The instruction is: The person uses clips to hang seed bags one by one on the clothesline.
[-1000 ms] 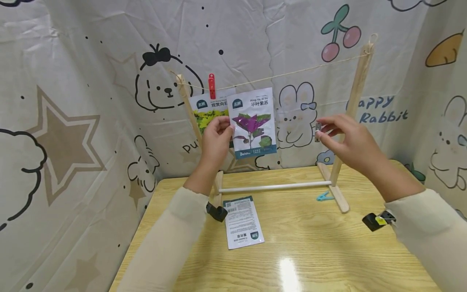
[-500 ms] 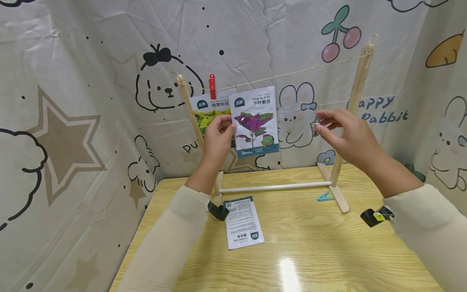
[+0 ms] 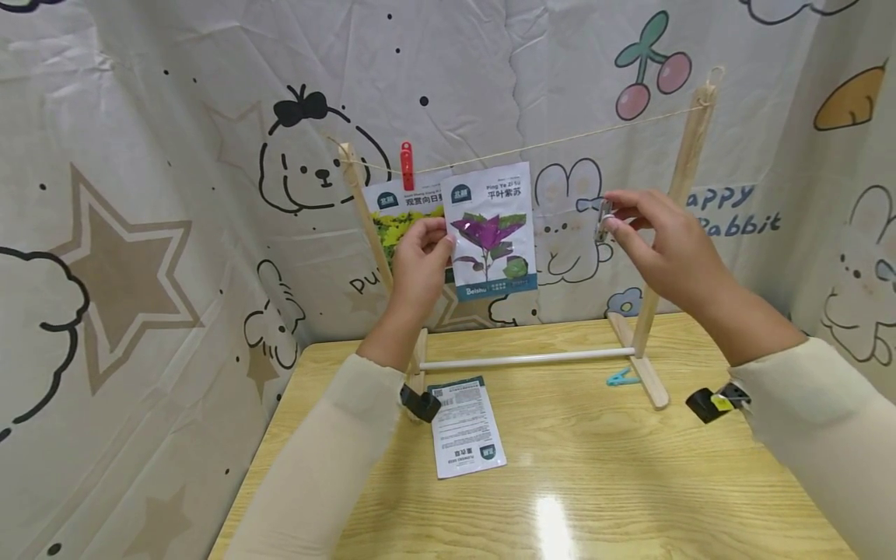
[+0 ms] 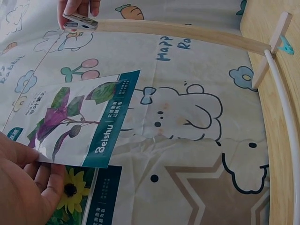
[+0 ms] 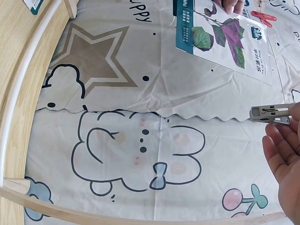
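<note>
My left hand (image 3: 422, 260) pinches the left edge of a seed packet (image 3: 492, 233) with a purple-leaved plant on it, held upright just in front of the string (image 3: 560, 141). Behind it a sunflower seed packet (image 3: 406, 222) hangs from the string by a red clothespin (image 3: 407, 166). To the right, my right hand (image 3: 661, 237) pinches a grey clothespin (image 5: 270, 113) between thumb and fingers, apart from the packet and below the string. The left wrist view shows the purple-plant packet (image 4: 77, 122) overlapping the sunflower one.
A wooden stand with two posts (image 3: 689, 155) and a white crossbar (image 3: 525, 360) sits on the table (image 3: 595, 467). Another seed packet (image 3: 467, 428) lies on the table, back side up. A light blue clothespin (image 3: 623, 377) lies by the stand's right foot. A printed cloth hangs behind.
The packet in my left hand has moved slightly right and up. My right hand has risen a little with the grey clothespin.
</note>
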{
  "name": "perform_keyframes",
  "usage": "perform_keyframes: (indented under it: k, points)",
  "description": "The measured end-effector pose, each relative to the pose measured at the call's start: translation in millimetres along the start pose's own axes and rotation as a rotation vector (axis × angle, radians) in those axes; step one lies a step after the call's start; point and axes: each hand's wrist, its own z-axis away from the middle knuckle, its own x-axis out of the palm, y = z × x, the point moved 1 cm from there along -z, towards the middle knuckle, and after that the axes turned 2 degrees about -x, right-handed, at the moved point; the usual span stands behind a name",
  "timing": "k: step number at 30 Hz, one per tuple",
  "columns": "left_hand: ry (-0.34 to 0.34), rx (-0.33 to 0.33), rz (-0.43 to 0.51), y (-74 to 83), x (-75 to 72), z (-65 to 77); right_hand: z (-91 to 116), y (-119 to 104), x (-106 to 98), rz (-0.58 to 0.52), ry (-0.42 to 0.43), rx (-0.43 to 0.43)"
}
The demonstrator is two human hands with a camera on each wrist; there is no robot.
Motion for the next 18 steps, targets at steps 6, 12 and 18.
perform_keyframes:
  k: [6,12,18]
  points:
    - [0.001,-0.005,0.008,3.3,0.7,-0.2,-7,-4,-3,0.0,0.007,0.007]
    - [-0.003,-0.012,0.021,3.2,1.7,-1.2,-15,-9,-6,0.008,-0.016,0.014]
    - [-0.005,-0.009,0.032,4.2,1.8,-0.6,-24,-12,-5,0.017,-0.027,0.003]
